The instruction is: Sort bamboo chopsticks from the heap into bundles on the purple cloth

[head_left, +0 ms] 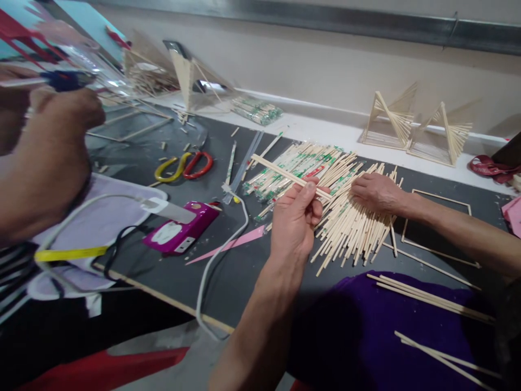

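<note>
Left of the bare chopstick pile, beyond the left forearm, dark tabletop leaves a passage — bounded by the looping white cable; the right forearm bars the pile's right side.

Left hand is held with thumb pinched toward curled fingers — left forearm angled up from below. Right hand is turned palm down, fingers bent — right forearm stretched leftward.

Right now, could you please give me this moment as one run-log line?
left hand: holding wooden sticks | right hand: on loose stick pile | alongside: wrapped sticks | co-worker's hand: holding blue tool
</note>
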Demonstrator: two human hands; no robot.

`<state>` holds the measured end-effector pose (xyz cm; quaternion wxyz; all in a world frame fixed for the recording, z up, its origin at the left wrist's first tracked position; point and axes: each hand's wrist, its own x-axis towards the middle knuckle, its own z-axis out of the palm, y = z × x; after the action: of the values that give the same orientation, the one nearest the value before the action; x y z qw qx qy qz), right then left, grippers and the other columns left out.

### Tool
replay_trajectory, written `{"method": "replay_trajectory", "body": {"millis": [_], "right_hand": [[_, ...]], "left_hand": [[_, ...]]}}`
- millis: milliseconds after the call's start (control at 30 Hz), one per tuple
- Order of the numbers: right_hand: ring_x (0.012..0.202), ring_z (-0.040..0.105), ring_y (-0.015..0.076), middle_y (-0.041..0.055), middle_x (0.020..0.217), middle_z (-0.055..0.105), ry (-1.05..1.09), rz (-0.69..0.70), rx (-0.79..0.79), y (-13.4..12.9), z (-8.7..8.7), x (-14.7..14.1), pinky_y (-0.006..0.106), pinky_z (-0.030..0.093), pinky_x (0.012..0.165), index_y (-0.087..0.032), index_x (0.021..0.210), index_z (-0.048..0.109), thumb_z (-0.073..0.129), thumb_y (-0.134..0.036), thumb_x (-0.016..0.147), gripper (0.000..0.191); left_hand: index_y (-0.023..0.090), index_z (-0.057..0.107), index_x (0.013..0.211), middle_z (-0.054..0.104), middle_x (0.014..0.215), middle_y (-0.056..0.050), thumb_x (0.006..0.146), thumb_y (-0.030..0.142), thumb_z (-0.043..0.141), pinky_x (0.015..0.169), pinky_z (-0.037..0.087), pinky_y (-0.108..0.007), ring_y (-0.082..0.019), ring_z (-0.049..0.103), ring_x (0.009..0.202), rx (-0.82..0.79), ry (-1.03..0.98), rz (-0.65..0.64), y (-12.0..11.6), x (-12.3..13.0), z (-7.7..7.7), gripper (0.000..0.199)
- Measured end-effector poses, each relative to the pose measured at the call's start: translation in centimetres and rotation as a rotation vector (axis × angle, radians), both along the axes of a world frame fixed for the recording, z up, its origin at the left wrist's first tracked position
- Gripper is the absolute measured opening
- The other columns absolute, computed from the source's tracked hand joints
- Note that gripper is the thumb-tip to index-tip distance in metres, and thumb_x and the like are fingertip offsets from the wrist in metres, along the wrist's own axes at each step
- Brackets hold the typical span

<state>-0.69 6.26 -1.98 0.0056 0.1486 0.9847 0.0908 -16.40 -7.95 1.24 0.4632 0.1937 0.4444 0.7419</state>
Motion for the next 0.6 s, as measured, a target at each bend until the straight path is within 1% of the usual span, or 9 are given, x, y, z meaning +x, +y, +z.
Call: {"method": "replay_trajectory", "body": {"millis": [133, 200, 300, 400, 500, 600], "right_hand": [[0.096, 0.059, 0.0207, 0.0064, 0.109, 0.072, 0.019, 0.012, -0.004, -1.2, 0.3, -0.5, 0.034, 0.038, 0.079, -0.02, 0.102, 0.068, 0.037, -0.031, 0.104, 0.032], [0.097, 0.059, 0.021, 0.0068, 0.109, 0.072, 0.029, 0.002, -0.003, -1.1, 0.5, -1.3, 0.034, 0.038, 0.079, -0.019, 0.102, 0.068, 0.038, -0.029, 0.104, 0.032], [0.099, 0.06, 0.0219, 0.0088, 0.11, 0.071, 0.054, -0.052, -0.014, 0.2, 0.6, -2.9, 0.033, 0.039, 0.078, -0.016, 0.106, 0.069, 0.043, -0.018, 0.1, 0.027], [0.102, 0.061, 0.0232, 0.0096, 0.113, 0.071, 0.045, -0.147, -0.043, 2.1, 0.7, -4.5, 0.032, 0.039, 0.073, -0.016, 0.111, 0.071, 0.044, -0.012, 0.097, 0.03], [0.105, 0.062, 0.0253, 0.0091, 0.116, 0.07, -0.029, -0.226, -0.061, 3.6, 0.9, -5.5, 0.031, 0.038, 0.066, -0.021, 0.114, 0.071, 0.045, -0.015, 0.097, 0.032], [0.104, 0.064, 0.0266, 0.0105, 0.117, 0.07, -0.094, -0.242, -0.026, 4.3, 1.4, -5.8, 0.031, 0.036, 0.062, -0.021, 0.113, 0.072, 0.044, -0.02, 0.098, 0.031]], "left_hand": [[0.017, 0.071, 0.077, 0.07, 0.065, 0.0, 0.069, 0.025, 0.082, 0.033, 0.027, -0.012, -0.002, 0.046, 0.04, 0.014, -0.006, -0.006, 0.0, -0.2, 0.0, 0.016], [0.018, 0.071, 0.076, 0.069, 0.064, 0.001, 0.071, 0.025, 0.082, 0.033, 0.027, -0.012, -0.002, 0.046, 0.04, 0.023, -0.004, 0.011, -0.1, -0.4, 0.1, 0.014], [0.019, 0.071, 0.075, 0.068, 0.064, 0.002, 0.075, 0.023, 0.079, 0.034, 0.028, -0.013, -0.002, 0.046, 0.041, 0.032, 0.001, 0.033, -0.1, -0.8, 0.1, 0.009], [0.02, 0.071, 0.075, 0.068, 0.065, 0.002, 0.08, 0.022, 0.075, 0.033, 0.028, -0.013, -0.003, 0.045, 0.041, 0.017, -0.003, 0.049, -0.1, -1.2, 0.2, 0.007], [0.02, 0.07, 0.077, 0.069, 0.066, 0.002, 0.083, 0.022, 0.073, 0.033, 0.028, -0.014, -0.003, 0.045, 0.042, 0.014, -0.002, 0.079, -0.2, -1.6, 0.3, 0.007], [0.019, 0.07, 0.079, 0.068, 0.066, 0.002, 0.084, 0.024, 0.073, 0.034, 0.03, -0.013, -0.002, 0.046, 0.043, 0.019, 0.002, 0.103, -0.3, -1.9, 0.5, 0.007]]}}
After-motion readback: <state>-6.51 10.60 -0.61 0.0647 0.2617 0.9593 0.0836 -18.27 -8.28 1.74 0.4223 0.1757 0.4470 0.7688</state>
